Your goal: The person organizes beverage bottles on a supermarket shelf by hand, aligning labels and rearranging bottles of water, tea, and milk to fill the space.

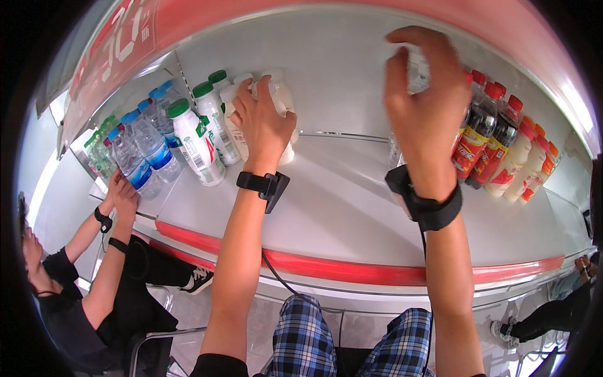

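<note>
My left hand (266,122) is over a group of cream-coloured plastic bottles with white caps, its fingers spread among the tops. It covers part of them, so whether it grips one cannot be told. One such bottle (281,96) shows just behind the fingers. Left of the hand stand white bottles with green caps, the nearest a printed one (195,146). My right hand (426,94) is raised over the shelf, thumb and fingers curved apart with nothing between them. Behind it, clear plastic bottles (395,150) are mostly hidden. Red-capped cola bottles (476,136) stand to its right.
The white shelf (330,202) has a red front strip (339,267), and a red-edged panel (330,9) hangs above. Blue-capped water bottles (141,155) stand left, near another person's hands (123,191). Milky drink bottles (511,162) stand right. A black cable (282,280) trails below my left wrist.
</note>
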A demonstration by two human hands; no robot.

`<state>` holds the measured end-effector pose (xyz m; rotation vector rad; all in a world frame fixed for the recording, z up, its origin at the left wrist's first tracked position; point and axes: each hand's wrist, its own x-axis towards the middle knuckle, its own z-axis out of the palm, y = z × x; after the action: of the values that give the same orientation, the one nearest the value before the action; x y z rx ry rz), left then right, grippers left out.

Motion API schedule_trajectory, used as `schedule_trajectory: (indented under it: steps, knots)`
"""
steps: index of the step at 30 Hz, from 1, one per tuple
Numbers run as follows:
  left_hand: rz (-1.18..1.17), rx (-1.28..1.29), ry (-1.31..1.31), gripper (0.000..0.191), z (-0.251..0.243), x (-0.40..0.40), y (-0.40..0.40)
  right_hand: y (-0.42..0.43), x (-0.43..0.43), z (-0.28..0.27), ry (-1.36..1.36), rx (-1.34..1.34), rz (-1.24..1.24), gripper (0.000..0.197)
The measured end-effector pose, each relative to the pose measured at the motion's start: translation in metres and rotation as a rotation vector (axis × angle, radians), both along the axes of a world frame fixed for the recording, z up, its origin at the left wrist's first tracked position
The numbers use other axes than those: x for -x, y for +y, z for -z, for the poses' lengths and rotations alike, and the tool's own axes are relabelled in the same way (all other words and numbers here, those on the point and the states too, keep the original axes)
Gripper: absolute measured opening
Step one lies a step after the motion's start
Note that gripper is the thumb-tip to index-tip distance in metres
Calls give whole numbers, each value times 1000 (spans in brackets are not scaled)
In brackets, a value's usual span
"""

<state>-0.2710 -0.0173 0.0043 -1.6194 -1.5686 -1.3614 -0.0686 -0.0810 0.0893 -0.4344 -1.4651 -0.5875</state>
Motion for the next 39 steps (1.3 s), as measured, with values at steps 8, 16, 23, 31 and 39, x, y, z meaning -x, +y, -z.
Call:
schedule_trajectory:
  steps: [8,16,23,31,39]
  knots:
    - [185,-410,-18,31,-16,-1,-2,13,-45,0,28,470,268,18]
    - [919,80,-40,17,-13,-26,-18,6,-34,0,-63,505,17,19]
    - [977,167,73,57,-9,-35,-23,22,-2,17,88,355,-287,17]
    - [924,164,62,77,-13,-32,-28,31,7,26,18,361,-353,24]
    - [825,346,-31,76,-16,-28,-20,53,11,52,-15,609,-354,69]
